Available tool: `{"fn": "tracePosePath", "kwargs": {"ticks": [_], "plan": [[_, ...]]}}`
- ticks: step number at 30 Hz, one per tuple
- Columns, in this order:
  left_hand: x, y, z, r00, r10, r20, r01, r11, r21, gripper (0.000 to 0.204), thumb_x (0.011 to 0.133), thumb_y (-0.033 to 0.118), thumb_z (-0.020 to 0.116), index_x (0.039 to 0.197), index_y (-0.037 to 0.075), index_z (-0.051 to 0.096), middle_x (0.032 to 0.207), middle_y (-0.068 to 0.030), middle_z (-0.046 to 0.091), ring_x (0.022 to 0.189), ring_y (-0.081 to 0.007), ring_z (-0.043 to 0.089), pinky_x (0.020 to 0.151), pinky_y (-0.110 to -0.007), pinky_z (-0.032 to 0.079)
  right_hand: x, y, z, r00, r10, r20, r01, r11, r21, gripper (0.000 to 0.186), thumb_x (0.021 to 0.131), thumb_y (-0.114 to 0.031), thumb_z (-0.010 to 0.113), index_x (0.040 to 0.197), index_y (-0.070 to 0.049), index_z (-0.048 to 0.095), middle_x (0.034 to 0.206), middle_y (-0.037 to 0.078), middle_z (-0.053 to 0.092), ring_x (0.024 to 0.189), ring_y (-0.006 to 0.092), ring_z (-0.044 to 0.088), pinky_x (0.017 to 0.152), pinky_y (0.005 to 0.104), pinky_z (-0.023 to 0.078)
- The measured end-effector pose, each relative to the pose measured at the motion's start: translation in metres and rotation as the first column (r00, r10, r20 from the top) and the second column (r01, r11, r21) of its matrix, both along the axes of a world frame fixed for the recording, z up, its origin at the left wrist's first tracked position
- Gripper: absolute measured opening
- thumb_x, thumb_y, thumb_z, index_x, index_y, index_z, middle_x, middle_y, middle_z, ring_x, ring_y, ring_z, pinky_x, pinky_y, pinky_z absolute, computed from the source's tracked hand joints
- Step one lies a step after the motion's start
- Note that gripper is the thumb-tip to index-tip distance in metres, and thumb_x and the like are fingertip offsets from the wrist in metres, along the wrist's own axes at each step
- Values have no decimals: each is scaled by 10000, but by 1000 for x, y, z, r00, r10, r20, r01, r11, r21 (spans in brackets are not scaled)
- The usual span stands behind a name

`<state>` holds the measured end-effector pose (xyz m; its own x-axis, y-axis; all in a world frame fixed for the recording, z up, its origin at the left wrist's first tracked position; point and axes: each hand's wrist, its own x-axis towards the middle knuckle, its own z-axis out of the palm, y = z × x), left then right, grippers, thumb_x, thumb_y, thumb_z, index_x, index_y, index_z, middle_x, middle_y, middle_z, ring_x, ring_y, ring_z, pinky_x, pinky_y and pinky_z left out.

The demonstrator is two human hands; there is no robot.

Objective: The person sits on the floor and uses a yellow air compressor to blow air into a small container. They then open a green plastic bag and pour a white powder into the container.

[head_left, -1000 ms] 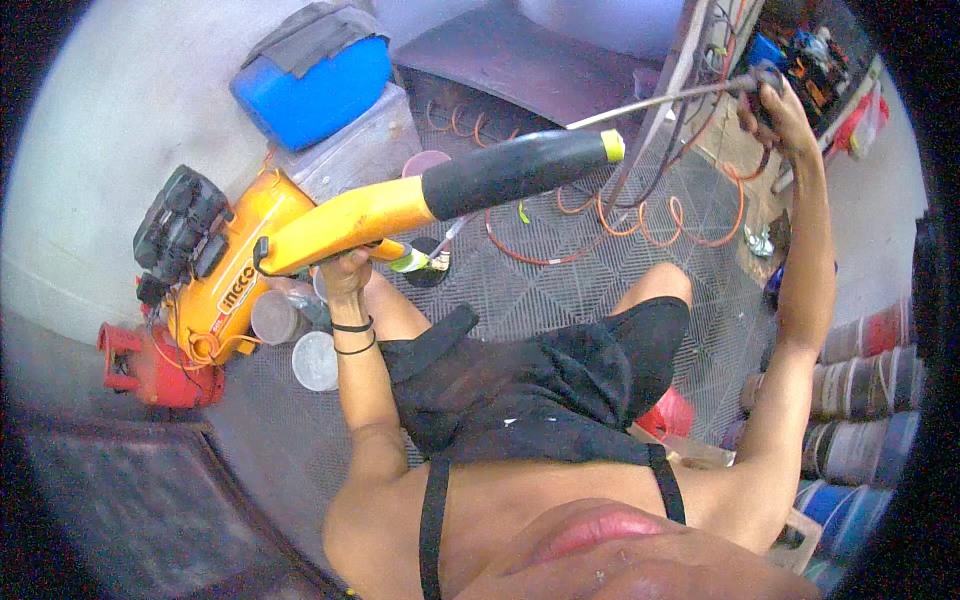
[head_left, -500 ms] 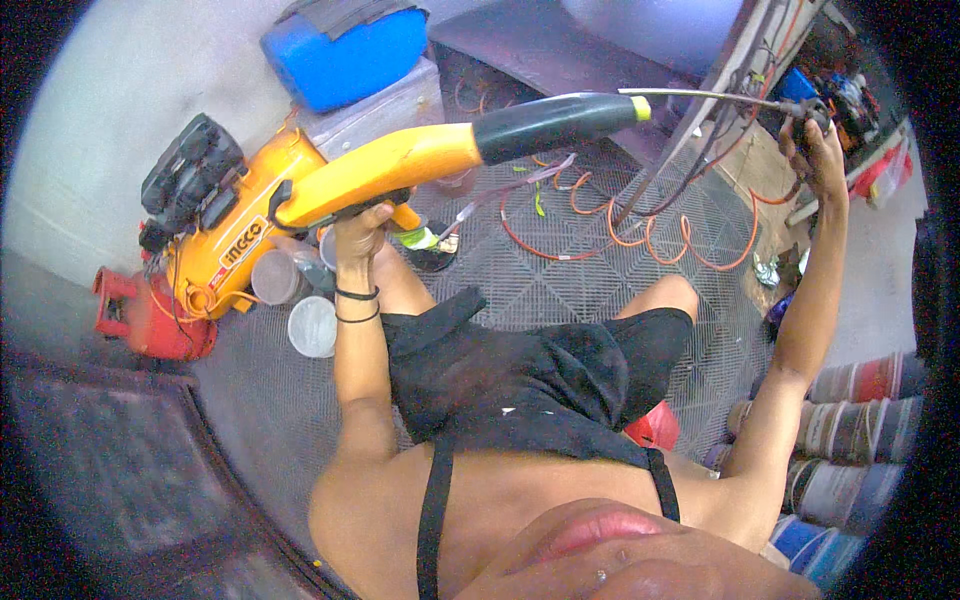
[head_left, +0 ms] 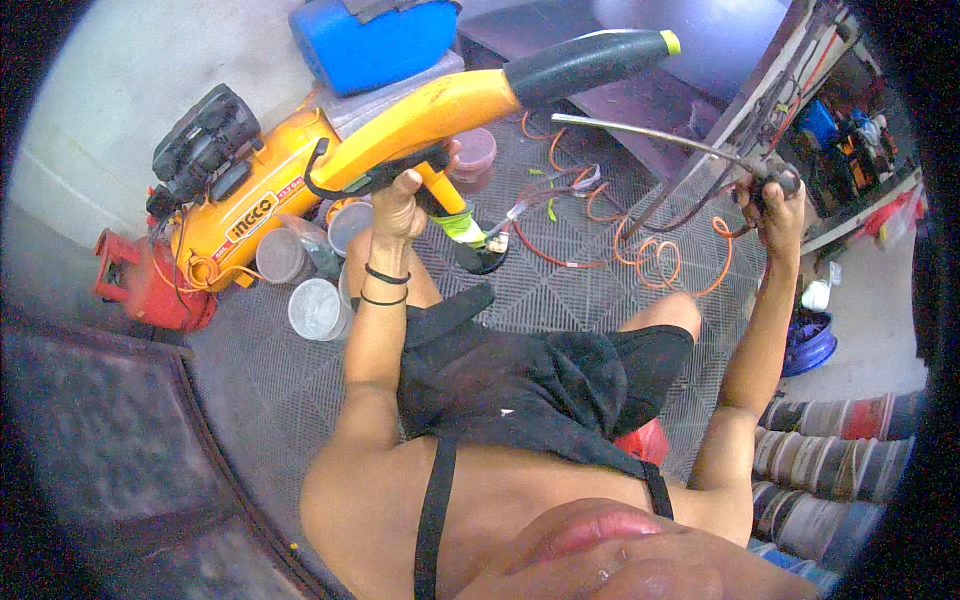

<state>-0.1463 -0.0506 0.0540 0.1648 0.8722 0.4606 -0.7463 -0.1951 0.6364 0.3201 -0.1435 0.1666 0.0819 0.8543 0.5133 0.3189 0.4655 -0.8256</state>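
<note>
Notably, we find the left hand [head_left: 398,205] wrapped around the handle of a smooth, curved yellow tool [head_left: 440,115] with a black sleeve [head_left: 590,68], raised above ribbed floor tiles [head_left: 560,300]. The right hand [head_left: 783,215] grasps a dark-handled wand with a slender, bent metal tube [head_left: 655,131]. We record a lettered badge [head_left: 250,217] on the rounded orange tank [head_left: 268,178].

left: compressor [head_left: 260,205], buckets [head_left: 282,257] | middle: held piece [head_left: 490,98] | right: hose [head_left: 728,255] on floor [head_left: 575,312]
</note>
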Motion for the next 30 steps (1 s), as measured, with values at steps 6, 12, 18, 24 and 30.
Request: {"fn": "tracePosePath", "kwargs": {"ticks": [6,12,18,24,30], "plan": [[0,1,-6,1000,10,1,-10,1000,4,737,758,274,818,1352,36,453,1256,-168,579,1156,-309,584,990,-414,511,45,-18,4,998,-44,-37,45,999,21,542,844,-482,694,993,29,593,748,95,638,443,99,488,397,206,354],[5,6,-8,997,-37,74,39,999,-24,739,762,286,815,1355,39,451,1271,-168,568,1151,-304,588,991,-408,513,-5,-4,3,991,-5,137,34,977,-210,344,811,-195,682,1045,27,562,854,119,674,659,154,628,573,253,501],[9,0,2,988,-56,143,58,998,-9,653,785,256,796,1299,-12,496,1207,-191,611,1087,-298,633,943,-404,529,-42,16,-11,955,-78,287,88,996,-23,405,812,-286,715,1025,40,604,782,80,650,603,127,594,554,250,492],[10,-2,4,999,53,-10,-53,998,31,598,777,205,790,1267,-13,526,1168,-175,629,1055,-300,638,956,-397,524,-55,3,37,930,-18,367,54,995,-88,492,781,-428,721,858,53,652,682,60,642,537,112,570,509,235,457],[4,-6,-29,924,163,-345,-138,986,97,433,785,34,754,1190,4,605,1070,-84,679,972,-185,657,900,-322,522,-63,18,102,852,111,512,-157,987,46,494,738,-425,777,935,1,623,720,48,627,611,130,596,530,243,466]]}}
